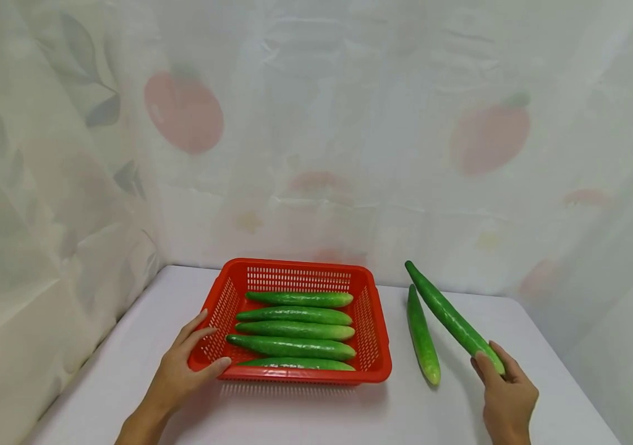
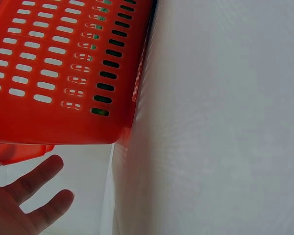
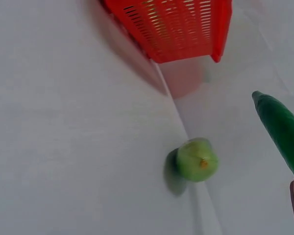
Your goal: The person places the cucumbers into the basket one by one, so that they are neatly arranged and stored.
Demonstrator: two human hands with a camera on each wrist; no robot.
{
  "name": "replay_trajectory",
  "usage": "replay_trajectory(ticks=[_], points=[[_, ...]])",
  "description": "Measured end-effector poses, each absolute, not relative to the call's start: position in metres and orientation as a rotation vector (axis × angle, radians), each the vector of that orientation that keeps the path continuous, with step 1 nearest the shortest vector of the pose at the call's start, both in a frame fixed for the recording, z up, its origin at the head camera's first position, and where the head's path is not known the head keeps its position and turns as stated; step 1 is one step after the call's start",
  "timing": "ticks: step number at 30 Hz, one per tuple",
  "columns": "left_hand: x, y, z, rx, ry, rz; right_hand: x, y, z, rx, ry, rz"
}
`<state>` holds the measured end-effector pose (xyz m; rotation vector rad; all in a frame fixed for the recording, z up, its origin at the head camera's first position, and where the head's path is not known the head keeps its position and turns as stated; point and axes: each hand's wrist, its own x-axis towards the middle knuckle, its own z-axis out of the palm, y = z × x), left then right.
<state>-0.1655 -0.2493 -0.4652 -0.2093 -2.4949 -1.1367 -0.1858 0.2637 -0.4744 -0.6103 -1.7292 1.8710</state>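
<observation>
A red plastic basket (image 1: 372,374) stands on the table, with several green cucumbers (image 1: 294,348) lying crosswise in it. At its left side is my left hand (image 1: 177,374), fingers spread and thumb at the front left rim; in the left wrist view the fingers (image 2: 36,181) are extended beneath the rim. My right hand (image 1: 508,392) grips the pale end of a long cucumber (image 1: 455,321), whose dark, thin tip points away to the upper left. Another cucumber (image 1: 422,337) lies between the basket and this hand; the right wrist view shows its blunt pale end (image 3: 197,160).
A whitish cloth covers the table (image 1: 405,414). Pale curtains printed with fruit (image 1: 183,114) and leaves hang behind the table and along its left side. The basket's slotted wall (image 2: 49,73) fills the upper left of the left wrist view.
</observation>
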Motion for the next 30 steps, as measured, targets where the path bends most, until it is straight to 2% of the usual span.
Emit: replay_trajectory(ticks=[9,30], points=[[-0.166,-0.249,-0.464,-0.208,-2.505,-1.125,-0.182,0.262,-0.441,-0.450,-1.727,1.947],[-0.164,-0.249,-0.461,-0.207,-2.513,-1.133,-0.179,0.244,-0.403,-0.002,-1.729,2.142]])
